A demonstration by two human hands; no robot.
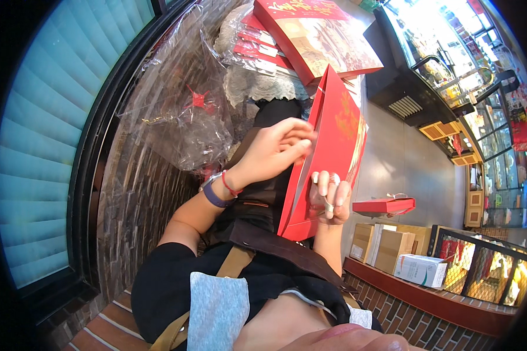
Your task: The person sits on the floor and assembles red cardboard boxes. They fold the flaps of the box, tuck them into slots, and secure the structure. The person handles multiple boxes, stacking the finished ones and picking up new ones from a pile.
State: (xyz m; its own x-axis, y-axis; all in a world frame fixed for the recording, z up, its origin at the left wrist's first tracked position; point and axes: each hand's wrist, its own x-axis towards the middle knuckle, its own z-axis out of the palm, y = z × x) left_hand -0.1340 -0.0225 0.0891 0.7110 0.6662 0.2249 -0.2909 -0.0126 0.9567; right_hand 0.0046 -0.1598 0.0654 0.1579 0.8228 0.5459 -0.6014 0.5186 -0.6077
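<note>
I hold a flat red paper gift bag (334, 137) with a gold pattern, tilted on edge over my lap. My left hand (275, 149) grips its upper left edge with bent fingers; a purple band and a red string sit on that wrist. My right hand (329, 196) clasps the bag's lower edge, fingers curled around the rim, a ring on one finger. The bag's mouth faces my left hand.
A stack of red gift boxes (316, 35) and packets lies on a lace cloth ahead. Clear plastic bags (181, 117) with a red bow lie on the brick ledge at left. A red bag (386, 205), cardboard boxes (392, 245) and glass display cases (486, 117) stand at right.
</note>
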